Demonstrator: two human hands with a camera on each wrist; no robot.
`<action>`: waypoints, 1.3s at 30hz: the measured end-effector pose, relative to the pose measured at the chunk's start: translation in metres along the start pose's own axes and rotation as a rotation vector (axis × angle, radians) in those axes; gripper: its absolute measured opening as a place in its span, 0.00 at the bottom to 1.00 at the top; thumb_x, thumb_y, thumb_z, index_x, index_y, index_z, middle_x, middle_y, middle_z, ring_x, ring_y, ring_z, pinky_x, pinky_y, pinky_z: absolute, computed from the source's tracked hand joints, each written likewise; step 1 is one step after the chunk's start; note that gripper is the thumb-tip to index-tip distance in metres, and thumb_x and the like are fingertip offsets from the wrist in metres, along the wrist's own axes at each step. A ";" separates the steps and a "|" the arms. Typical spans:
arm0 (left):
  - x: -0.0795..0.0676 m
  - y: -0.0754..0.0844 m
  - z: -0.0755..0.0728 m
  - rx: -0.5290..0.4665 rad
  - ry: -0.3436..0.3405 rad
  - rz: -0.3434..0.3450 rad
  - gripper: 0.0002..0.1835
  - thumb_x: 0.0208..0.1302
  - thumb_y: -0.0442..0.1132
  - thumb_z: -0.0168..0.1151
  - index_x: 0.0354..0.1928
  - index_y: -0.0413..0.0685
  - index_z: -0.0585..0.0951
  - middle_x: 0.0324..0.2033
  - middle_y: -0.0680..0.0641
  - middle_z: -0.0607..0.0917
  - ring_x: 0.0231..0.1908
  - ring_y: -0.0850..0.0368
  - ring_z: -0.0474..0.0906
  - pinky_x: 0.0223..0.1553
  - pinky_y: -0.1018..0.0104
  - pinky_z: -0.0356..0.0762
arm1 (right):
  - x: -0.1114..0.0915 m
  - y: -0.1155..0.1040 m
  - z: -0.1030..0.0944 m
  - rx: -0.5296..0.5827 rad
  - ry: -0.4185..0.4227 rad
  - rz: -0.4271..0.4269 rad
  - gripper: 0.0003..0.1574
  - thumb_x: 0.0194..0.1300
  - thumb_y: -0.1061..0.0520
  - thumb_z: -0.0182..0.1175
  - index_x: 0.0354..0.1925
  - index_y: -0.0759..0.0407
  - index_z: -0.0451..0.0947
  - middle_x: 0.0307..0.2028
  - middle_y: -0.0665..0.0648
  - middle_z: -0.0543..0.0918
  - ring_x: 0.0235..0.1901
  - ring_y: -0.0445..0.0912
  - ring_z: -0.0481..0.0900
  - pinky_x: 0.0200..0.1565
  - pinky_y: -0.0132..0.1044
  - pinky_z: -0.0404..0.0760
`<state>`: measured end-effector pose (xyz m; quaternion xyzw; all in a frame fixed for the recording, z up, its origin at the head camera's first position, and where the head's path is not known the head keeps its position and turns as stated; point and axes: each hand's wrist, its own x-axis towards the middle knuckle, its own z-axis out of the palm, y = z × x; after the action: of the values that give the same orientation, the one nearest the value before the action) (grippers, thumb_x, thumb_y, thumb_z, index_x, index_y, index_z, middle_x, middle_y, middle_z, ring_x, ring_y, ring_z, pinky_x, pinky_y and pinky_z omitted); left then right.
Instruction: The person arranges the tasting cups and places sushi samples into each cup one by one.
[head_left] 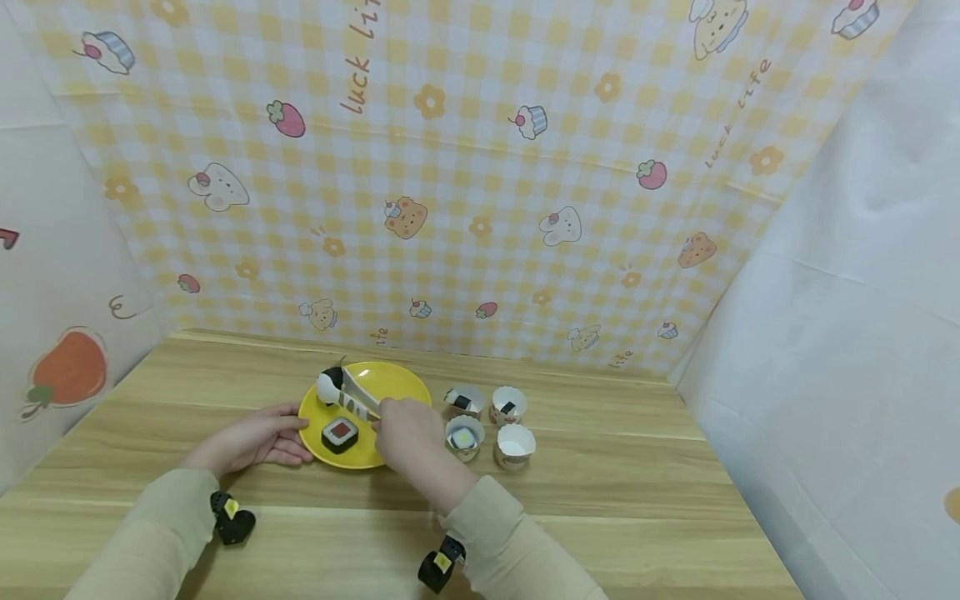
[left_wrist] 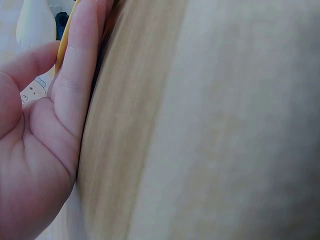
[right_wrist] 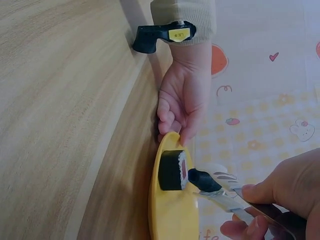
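My left hand point(head_left: 270, 437) pinches the left rim of a yellow plate point(head_left: 397, 379), thumb above and fingers beneath. My right hand point(head_left: 411, 433) grips tongs point(head_left: 354, 405) with broad white ends and a dark handle. Between those ends sits a small black-wrapped piece point(right_wrist: 205, 180) that looks like sushi, held over the plate's left part. A square sushi roll point(head_left: 341, 434) with a black wrap, white rice and red centre lies on the plate near my left fingers. In the left wrist view the plate edge point(left_wrist: 62, 52) shows between thumb and fingers.
Right of the plate several paper cups stand together. A rear-left cup point(head_left: 477, 393) and a rear-right cup point(head_left: 519, 393) hold black-banded pieces; a front-left cup point(head_left: 454, 446) holds a pale piece with a yellow-green centre. A front-right cup point(head_left: 516, 457) shows its white inside.
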<state>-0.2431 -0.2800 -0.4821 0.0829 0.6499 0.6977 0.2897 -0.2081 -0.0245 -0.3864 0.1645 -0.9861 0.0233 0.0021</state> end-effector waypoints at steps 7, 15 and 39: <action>-0.001 -0.001 0.000 0.003 0.014 -0.001 0.33 0.75 0.36 0.42 0.67 0.22 0.39 0.37 0.36 0.84 0.37 0.46 0.84 0.43 0.55 0.83 | -0.005 0.004 -0.004 -0.006 0.006 -0.034 0.15 0.68 0.43 0.58 0.32 0.50 0.79 0.17 0.46 0.71 0.15 0.41 0.67 0.13 0.34 0.67; -0.001 0.000 0.000 -0.003 0.021 -0.005 0.34 0.75 0.37 0.43 0.68 0.22 0.39 0.37 0.36 0.84 0.37 0.46 0.84 0.43 0.56 0.83 | -0.011 0.012 -0.007 -0.018 0.036 -0.074 0.15 0.69 0.43 0.56 0.33 0.50 0.79 0.16 0.46 0.70 0.14 0.40 0.65 0.12 0.32 0.66; 0.000 0.001 0.001 -0.003 0.011 0.007 0.34 0.75 0.36 0.42 0.68 0.22 0.38 0.37 0.37 0.83 0.36 0.46 0.84 0.43 0.55 0.83 | -0.030 0.046 -0.020 0.108 0.118 -0.163 0.14 0.68 0.46 0.58 0.45 0.52 0.81 0.19 0.46 0.71 0.14 0.39 0.65 0.11 0.30 0.63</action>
<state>-0.2424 -0.2788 -0.4811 0.0810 0.6501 0.7001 0.2840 -0.1943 0.0295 -0.3686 0.2422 -0.9650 0.0856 0.0532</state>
